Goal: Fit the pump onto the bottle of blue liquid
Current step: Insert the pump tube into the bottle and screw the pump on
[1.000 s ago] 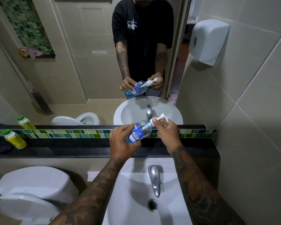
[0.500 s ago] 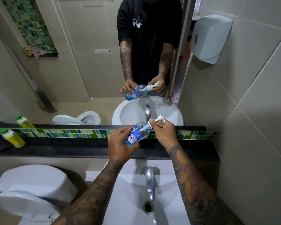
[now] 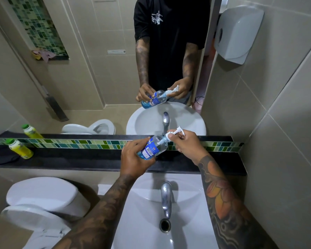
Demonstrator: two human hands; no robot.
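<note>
Bottle: I hold the bottle of blue liquid in the air above the sink, tilted, its neck up and to the right, so the opening faces my other hand.
Left hand: my left hand is wrapped around the lower part of the bottle, to keep it from turning.
Right hand: my right hand pinches the white pump at its collar; the pump sits at the neck and its tube is inside. I think I am screwing it on, but I cannot tell how tight it is.
Liquid: it lies at the low end, away from the mouth.
Surface: a dark ledge under the mirror carries a yellow bottle with a green cap.
Room: beige tiles, a toilet at the left, a paper dispenser on the right wall.
</note>
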